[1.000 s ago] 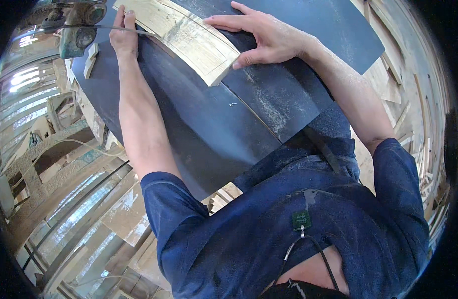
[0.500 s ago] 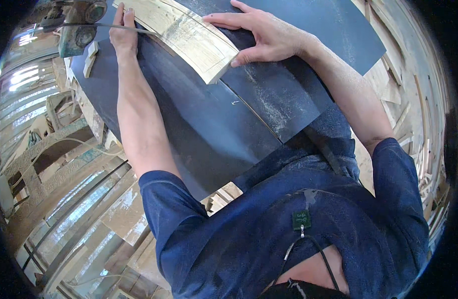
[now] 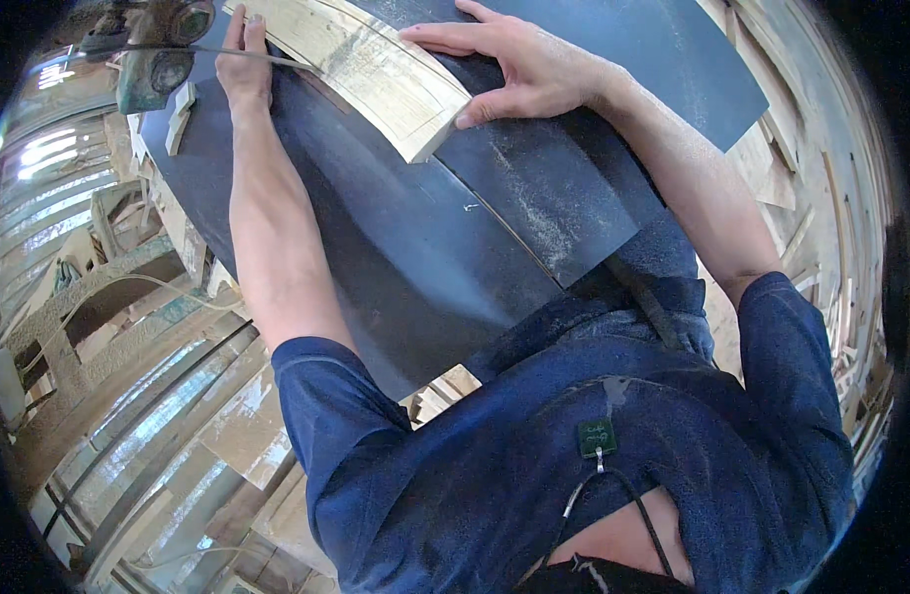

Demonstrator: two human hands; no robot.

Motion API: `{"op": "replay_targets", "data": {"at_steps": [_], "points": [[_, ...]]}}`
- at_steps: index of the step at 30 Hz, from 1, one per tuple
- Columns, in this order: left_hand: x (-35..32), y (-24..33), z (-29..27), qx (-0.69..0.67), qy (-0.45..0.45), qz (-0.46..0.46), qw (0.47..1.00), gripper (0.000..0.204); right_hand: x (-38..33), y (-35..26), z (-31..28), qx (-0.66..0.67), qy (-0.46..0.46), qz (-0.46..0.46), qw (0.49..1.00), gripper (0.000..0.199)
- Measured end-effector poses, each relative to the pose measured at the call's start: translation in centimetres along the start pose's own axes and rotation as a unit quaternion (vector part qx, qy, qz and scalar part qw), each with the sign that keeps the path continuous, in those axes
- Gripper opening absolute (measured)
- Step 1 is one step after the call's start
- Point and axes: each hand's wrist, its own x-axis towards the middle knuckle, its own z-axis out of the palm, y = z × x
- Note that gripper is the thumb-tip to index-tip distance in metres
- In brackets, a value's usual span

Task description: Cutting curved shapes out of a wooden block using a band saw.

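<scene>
A thick, curved piece of pale wood [image 3: 391,74] with pencil lines lies on a dark machine table [image 3: 396,257]. My left hand [image 3: 245,64] holds its far left part, fingers bent at the edge. My right hand [image 3: 529,69] holds the near end from the right, thumb on the end corner and outstretched fingertips along the right edge. A thin grey band, apparently a saw blade [image 3: 227,50], runs from the machine's guide head to the wood's left edge. The wood's far end is cut off by the picture's top.
The guide head [image 3: 158,79] with round rollers stands at the upper left. A small pale offcut [image 3: 181,117] lies at the table's left side. Sawdust and a narrow slot [image 3: 505,223] mark the tabletop. Wood scraps and boards [image 3: 247,436] lie around below.
The curved wood has shifted slightly away from me and to the left, my right hand moving with it. My left hand has barely moved.
</scene>
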Motion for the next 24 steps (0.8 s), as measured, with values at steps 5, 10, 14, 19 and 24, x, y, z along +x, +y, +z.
{"op": "replay_targets", "data": {"at_steps": [5, 10, 14, 19, 24], "points": [[0.1, -0.2, 0.9, -0.05, 0.017, -0.007, 0.999, 0.063, 0.2, 0.3, 0.0, -0.001, 0.008, -0.005, 1.0, 0.099], [0.3, 0.0, 0.9, -0.028, 0.027, 0.005, 0.999, 0.063, 0.5, 0.4, 0.0, -0.003, 0.004, 0.004, 1.0, 0.099], [0.4, 0.0, 1.0, -0.057, 0.027, -0.01, 0.998, 0.062, 0.6, 0.7, 0.0, -0.007, 0.001, -0.001, 1.0, 0.099], [0.8, -0.4, 0.7, -0.037, 0.025, 0.009, 0.999, 0.06, 0.9, 0.7, 0.2, -0.001, 0.009, -0.006, 1.0, 0.1], [1.0, -0.1, 1.0, -0.064, 0.021, 0.013, 0.998, 0.061, 1.3, 0.5, -0.1, -0.006, -0.002, 0.012, 1.0, 0.102]]}}
